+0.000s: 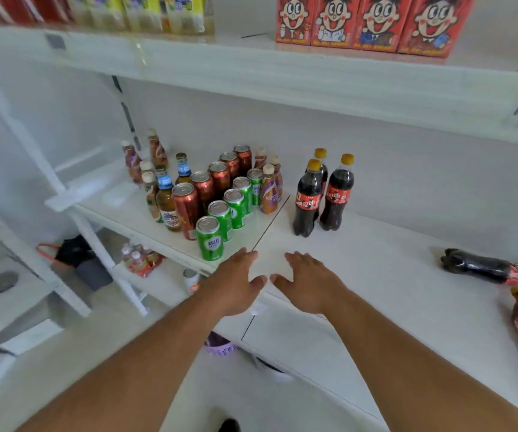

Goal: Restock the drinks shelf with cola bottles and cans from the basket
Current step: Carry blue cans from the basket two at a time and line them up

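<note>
Head view: white drinks shelf [391,275] across the middle, upper shelf [251,67] above with red cartoon cartons [366,23] on it

Both bare forearms stretched forward over the shelf's front edge. Left hand [235,285] open, palm down, fingers straight and slightly spread, holding nothing, fingertips just short of the nearest green can [209,238]. Right hand [309,283] likewise open and flat, fingers spread, empty, just beside the left, thumbs nearly meeting; contact with the shelf surface impossible to tell

Three upright cola bottles [323,194] with yellow caps standing together behind the hands, right of the shelf seam. Two more cola bottles [501,272] lying on their sides at the far right of the same shelf, one partly cut by the frame edge

Left of the seam: row of green cans, row of red-brown cans [210,188], small brown and purple bottles [157,188] behind and beside them

Purple basket [220,346] partly visible below the shelf, between the arms
</note>
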